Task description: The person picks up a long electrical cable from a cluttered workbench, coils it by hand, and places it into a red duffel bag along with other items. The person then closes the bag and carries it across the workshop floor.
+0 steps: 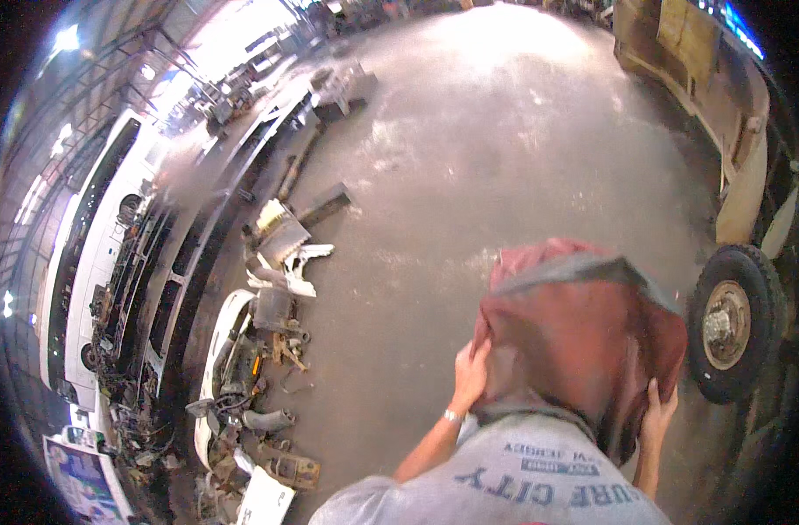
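Against my front I carry a bulky maroon and grey upholstered piece, soft-looking and creased, with a grey band across its far top. Whether it is a seat cushion or a folded cover, I cannot tell. My left hand is closed on its left side, the thumb pressed to the fabric and the other fingers partly hidden. On the opposite side my right hand grips the lower right edge, where a dark fold hangs down beside it.
Wide grey concrete floor stretches ahead. Along the left lie scrap vehicle parts, long chassis rails and a white vehicle body. Close on my right stands a large truck wheel, with a tan vehicle further ahead.
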`<state>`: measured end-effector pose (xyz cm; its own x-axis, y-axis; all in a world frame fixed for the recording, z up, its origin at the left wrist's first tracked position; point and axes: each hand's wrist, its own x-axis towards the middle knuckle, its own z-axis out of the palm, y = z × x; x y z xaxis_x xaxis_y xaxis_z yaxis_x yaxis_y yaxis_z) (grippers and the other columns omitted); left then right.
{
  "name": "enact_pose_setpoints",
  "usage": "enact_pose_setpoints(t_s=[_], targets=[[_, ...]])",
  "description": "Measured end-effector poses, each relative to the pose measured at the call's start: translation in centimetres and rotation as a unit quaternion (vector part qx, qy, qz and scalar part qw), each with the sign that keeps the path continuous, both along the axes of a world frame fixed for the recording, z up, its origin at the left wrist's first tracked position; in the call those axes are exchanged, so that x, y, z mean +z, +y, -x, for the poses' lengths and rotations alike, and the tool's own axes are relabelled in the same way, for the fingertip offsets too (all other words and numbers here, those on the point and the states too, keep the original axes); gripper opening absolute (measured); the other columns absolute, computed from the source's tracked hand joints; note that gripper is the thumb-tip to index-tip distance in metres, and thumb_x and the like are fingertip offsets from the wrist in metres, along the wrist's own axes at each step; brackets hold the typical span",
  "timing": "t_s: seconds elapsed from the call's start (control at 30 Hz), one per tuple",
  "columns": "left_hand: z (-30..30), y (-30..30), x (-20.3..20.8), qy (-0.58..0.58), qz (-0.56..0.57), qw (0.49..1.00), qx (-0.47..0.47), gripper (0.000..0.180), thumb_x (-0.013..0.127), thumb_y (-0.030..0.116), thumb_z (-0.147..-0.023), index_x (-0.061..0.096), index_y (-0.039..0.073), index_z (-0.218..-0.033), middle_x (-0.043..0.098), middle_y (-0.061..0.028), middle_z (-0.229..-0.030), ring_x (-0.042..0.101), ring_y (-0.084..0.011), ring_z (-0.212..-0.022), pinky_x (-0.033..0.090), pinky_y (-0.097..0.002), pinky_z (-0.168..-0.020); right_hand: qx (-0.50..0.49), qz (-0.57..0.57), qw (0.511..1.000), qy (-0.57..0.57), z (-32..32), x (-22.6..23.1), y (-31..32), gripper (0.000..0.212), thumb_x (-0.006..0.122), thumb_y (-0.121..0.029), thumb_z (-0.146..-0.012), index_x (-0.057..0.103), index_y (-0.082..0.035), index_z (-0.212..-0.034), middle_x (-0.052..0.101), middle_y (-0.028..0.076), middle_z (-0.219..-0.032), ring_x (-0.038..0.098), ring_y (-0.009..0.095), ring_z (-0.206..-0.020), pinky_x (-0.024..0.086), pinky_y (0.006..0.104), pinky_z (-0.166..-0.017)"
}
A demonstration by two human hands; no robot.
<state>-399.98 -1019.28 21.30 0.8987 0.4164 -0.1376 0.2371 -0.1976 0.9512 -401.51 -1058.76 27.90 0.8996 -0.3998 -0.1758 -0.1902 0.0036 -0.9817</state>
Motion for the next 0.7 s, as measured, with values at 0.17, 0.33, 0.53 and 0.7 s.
enact_pose_setpoints(t_s=[0.17,0.33,0.53,0.7], targets=[[-24.7,-3.3,0.9,0.002,0.088,0.995,-0.053,0.042,0.059,0.031,-0.102,0.068,-0.002,-0.125,0.075,-0.015,-0.105,0.066,-0.0194,-0.098,0.05,-0.0343,-0.09,-0.064,-0.003,0.998,-0.009,-18.9,-1.2,-3.8,0.047,0.067,-0.017,-0.101,0.052,0.003,-0.141,0.064,0.013,-0.131,0.063,0.026,-0.114,0.049,0.0374,-0.099],[-46.9,-6.6,0.8,0.029,0.028,0.994,-0.1,0.037,0.062,0.029,-0.101,0.07,-0.004,-0.114,0.069,-0.0044,-0.085,0.057,-0.0114,-0.08,0.049,-0.0311,-0.073,-0.127,0.029,0.991,0.003,-37.3,0.4,-5.6,0.044,0.07,-0.013,-0.098,0.056,0.002,-0.137,0.066,0.011,-0.127,0.062,0.021,-0.114,0.047,0.0338,-0.1],[-73.3,-12.0,1.0,0.027,0.113,0.991,-0.065,0.031,0.06,0.025,-0.103,0.066,-0.005,-0.096,0.061,0.0002,-0.076,0.052,-0.0073,-0.072,0.043,-0.0301,-0.063,-0.099,0.185,0.977,-0.045,-68.0,-2.3,-12.7,0.032,0.069,-0.011,-0.098,0.062,0.003,-0.126,0.071,0.008,-0.112,0.064,0.017,-0.102,0.05,0.0332,-0.092],[-94.2,-16.7,2.4,0.009,0.034,0.999,-0.032,0.034,0.059,0.024,-0.103,0.067,-0.009,-0.108,0.06,-0.0009,-0.08,0.05,-0.0084,-0.074,0.044,-0.0283,-0.068,-0.047,0.033,0.998,0.029,-90.8,4.1,-14.5,0.027,0.068,-0.01,-0.098,0.064,0.003,-0.121,0.072,0.005,-0.107,0.064,0.015,-0.097,0.05,0.0326,-0.09]])
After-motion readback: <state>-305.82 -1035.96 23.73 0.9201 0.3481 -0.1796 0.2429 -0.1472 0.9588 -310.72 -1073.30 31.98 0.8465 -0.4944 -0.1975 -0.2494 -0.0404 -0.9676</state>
